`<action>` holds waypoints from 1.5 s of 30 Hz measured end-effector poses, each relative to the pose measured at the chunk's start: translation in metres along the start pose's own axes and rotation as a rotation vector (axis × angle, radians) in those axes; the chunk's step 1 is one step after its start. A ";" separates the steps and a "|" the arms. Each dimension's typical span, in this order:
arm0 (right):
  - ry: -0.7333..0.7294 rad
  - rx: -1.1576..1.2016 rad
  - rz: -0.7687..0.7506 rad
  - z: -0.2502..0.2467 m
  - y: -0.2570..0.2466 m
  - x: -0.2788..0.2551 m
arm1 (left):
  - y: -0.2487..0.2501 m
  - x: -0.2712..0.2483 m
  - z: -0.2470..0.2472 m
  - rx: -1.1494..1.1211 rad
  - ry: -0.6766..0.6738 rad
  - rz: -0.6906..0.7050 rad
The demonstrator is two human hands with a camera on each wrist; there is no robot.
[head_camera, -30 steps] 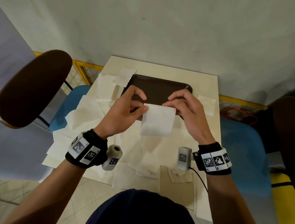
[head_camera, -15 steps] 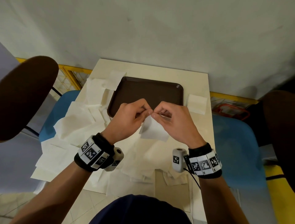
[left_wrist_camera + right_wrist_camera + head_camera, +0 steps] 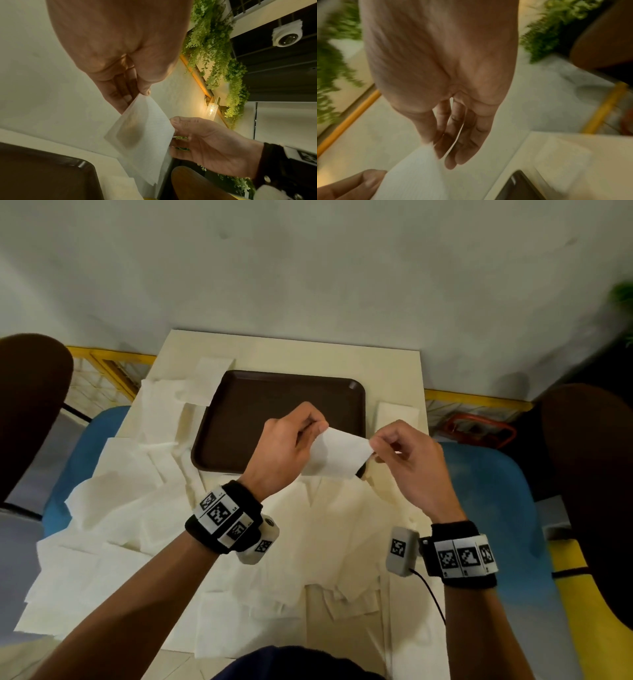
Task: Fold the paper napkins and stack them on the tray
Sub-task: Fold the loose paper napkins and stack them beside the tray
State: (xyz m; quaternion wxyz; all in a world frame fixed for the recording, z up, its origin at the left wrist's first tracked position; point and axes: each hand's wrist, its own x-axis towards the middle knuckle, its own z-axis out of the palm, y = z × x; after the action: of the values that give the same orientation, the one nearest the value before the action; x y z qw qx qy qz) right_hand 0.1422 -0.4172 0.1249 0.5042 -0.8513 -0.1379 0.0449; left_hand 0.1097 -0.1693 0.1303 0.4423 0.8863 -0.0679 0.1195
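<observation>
The left hand pinches one upper corner of a single napkin between thumb and curled fingers, and the right hand pinches the opposite corner the same way, so the sheet hangs stretched between them in the air, above the near edge of the tray and not touching it. The left wrist view shows the napkin thin enough to let light through, its lower corners hanging free; the right wrist view is blurred, so the right fingers' exact hold is hard to read there. To fold it well, I would keep both pinches light and level, bring the held corners down to meet the free ones squarely, then press the crease flat on the desk or the tray floor, since paper this soft will likely tear or skew under a hard pull. The tray sits toward the far edge of the desk and carries no napkins. Loose napkins spread over the left and near edges, and one folded napkin lies by the tray's right side.
</observation>
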 end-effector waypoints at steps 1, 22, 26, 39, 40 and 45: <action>0.019 0.067 0.052 0.000 0.007 0.003 | 0.000 0.007 0.008 -0.013 -0.007 -0.008; 0.417 -0.018 0.413 -0.022 0.151 0.105 | -0.050 0.149 0.189 -0.107 -0.137 -0.557; 0.380 -0.098 0.398 -0.023 0.169 0.124 | -0.066 0.164 0.215 0.008 -0.152 -0.632; 0.252 -0.216 0.415 -0.006 0.196 0.129 | -0.074 0.163 0.236 0.256 -0.245 -0.591; 0.245 -0.230 0.426 -0.005 0.195 0.128 | -0.074 0.162 0.235 0.262 -0.254 -0.574; 0.217 -0.268 0.431 -0.012 0.175 0.121 | -0.064 0.154 0.223 0.234 -0.234 -0.483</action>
State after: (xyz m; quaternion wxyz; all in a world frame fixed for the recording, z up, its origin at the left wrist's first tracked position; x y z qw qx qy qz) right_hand 0.2940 -0.4733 -0.0141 0.3779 -0.9199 0.0965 0.0408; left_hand 0.3059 -0.3121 -0.0066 0.3418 0.9296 0.1086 -0.0854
